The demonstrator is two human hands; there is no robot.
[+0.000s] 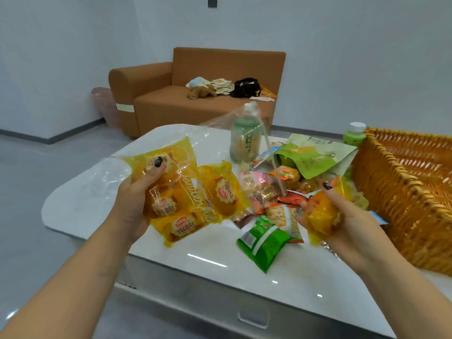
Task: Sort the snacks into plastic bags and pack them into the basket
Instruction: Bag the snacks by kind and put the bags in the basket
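Note:
My left hand (137,199) grips a clear plastic bag (178,192) that holds several yellow bread packets, above the left part of the white table (195,267). My right hand (342,221) holds one more yellow bread packet (322,216), its fingers curled round it, just right of the snack pile. Loose snacks (269,192) lie in a heap mid-table, with a green packet (264,241) nearest me. The woven basket (403,206) stands at the right edge of the table.
A drink bottle wrapped in a clear bag (244,138) stands behind the pile, beside large green pouches (315,157) and a small green bottle (354,135). A brown sofa (195,94) with toys stands beyond, next to a pink bin (105,106).

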